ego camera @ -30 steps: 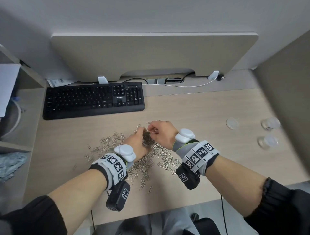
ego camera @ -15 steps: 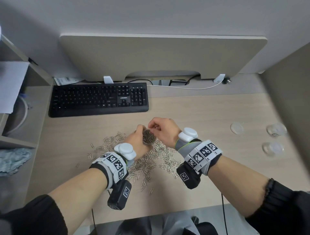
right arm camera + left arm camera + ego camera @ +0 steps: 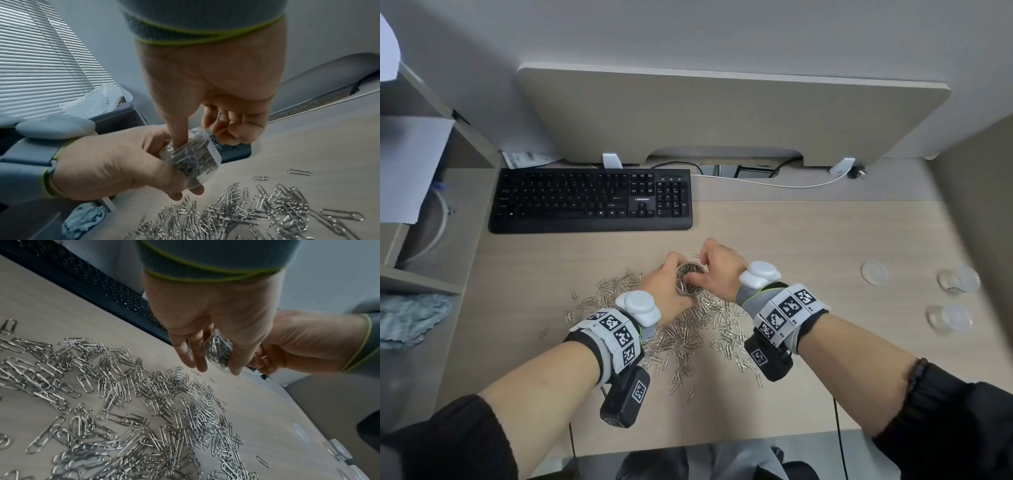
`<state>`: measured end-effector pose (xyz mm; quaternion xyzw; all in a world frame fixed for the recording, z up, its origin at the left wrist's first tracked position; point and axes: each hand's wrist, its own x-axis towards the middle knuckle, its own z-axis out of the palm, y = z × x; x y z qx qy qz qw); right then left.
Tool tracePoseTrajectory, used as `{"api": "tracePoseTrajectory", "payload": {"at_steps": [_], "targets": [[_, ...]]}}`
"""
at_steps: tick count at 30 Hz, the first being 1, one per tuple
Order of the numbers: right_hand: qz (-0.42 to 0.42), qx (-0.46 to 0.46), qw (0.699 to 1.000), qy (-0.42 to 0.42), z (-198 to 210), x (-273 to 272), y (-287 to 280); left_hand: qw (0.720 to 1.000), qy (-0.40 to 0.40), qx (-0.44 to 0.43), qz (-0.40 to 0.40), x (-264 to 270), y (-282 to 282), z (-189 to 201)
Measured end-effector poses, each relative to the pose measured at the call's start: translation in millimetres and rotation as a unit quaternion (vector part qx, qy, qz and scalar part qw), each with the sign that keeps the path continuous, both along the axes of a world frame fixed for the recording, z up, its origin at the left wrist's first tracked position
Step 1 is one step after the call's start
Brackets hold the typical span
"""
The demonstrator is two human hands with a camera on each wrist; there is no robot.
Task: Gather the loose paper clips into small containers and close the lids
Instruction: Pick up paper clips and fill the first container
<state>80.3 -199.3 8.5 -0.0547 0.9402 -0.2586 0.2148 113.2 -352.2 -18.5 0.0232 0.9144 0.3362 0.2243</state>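
My left hand (image 3: 669,279) grips a small clear round container (image 3: 690,281) packed with silver paper clips and holds it just above the desk. In the right wrist view its fingers wrap the container (image 3: 193,155) from below and behind. My right hand (image 3: 717,269) is over the opening, its thumb (image 3: 180,129) pushed down into the clips and its other fingers curled; I see nothing held in them. A loose pile of paper clips (image 3: 688,335) spreads over the desk under and in front of both hands, also filling the left wrist view (image 3: 123,402).
A clear round lid (image 3: 873,271) lies on the desk at the right, with two more clear containers (image 3: 959,279) (image 3: 948,318) beyond it. A black keyboard (image 3: 590,200) sits behind the pile. A shelf with a blue cloth (image 3: 410,318) borders the left.
My right hand, which pinched clips at the container's rim, has sunk so its thumb presses into the contents. My left hand keeps hold of the container.
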Motion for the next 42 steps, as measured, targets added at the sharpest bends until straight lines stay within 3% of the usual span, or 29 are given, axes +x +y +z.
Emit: {"api": "tracePoseTrajectory", "payload": {"at_steps": [5,7,11,16,19,22,29,31,35,42], "targets": [[-0.065,-0.05,0.996,-0.022,-13,-15,13,1.0,0.019,-0.021,0.007,-2,-11,-6],[-0.076,-0.012,0.996,-0.035,-28,-20,28,0.999,0.009,-0.032,0.01,-3,-20,-8],[0.007,0.165,0.984,-0.07,-61,-18,44,0.999,-0.001,-0.038,0.026,-2,-37,-12],[0.058,0.165,0.982,-0.076,-75,-3,29,0.998,-0.018,-0.046,0.032,6,-53,-19],[0.141,0.233,0.959,-0.073,-85,9,14,0.998,-0.025,-0.054,0.032,11,-58,-23],[0.154,0.258,0.949,-0.092,-89,17,6,0.998,-0.026,-0.055,0.03,13,-58,-22],[0.115,0.192,0.968,-0.115,-85,21,9,0.997,-0.036,-0.062,0.015,18,-52,-20],[0.058,0.163,0.977,-0.128,-77,17,13,0.997,-0.036,-0.068,0.01,20,-49,-18],[-0.106,-0.018,0.983,-0.151,-54,15,21,0.996,-0.031,-0.083,-0.006,22,-43,-14],[-0.168,-0.243,0.943,-0.151,-4,11,13,0.995,-0.029,-0.083,-0.037,21,-28,-3]]}}
